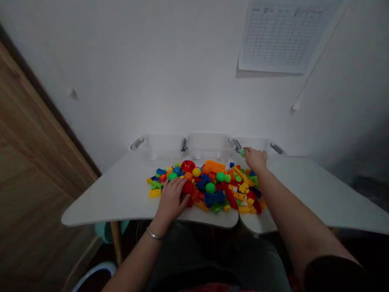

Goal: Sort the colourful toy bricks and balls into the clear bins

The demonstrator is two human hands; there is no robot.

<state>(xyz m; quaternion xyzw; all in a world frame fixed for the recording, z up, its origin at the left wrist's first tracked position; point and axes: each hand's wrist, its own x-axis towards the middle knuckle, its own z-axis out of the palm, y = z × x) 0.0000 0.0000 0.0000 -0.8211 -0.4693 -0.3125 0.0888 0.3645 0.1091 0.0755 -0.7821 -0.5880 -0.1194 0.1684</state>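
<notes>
A heap of coloured plastic bricks and balls [212, 188] lies on the white table [121, 190]. My left hand [172, 198] rests on the near left part of the heap, fingers curled around a red ball [188, 187]. My right hand [255, 159] is stretched to the far right of the heap, near the rightmost clear bin [258, 144], pinching a small green ball [242, 153] at its fingertips. A larger red ball [188, 165] and several green balls sit among the bricks.
Three clear plastic bins [209, 146] with grey latches stand in a row against the white wall behind the heap. A paper chart [282, 36] hangs on the wall. A wooden panel [27, 170] stands at the left.
</notes>
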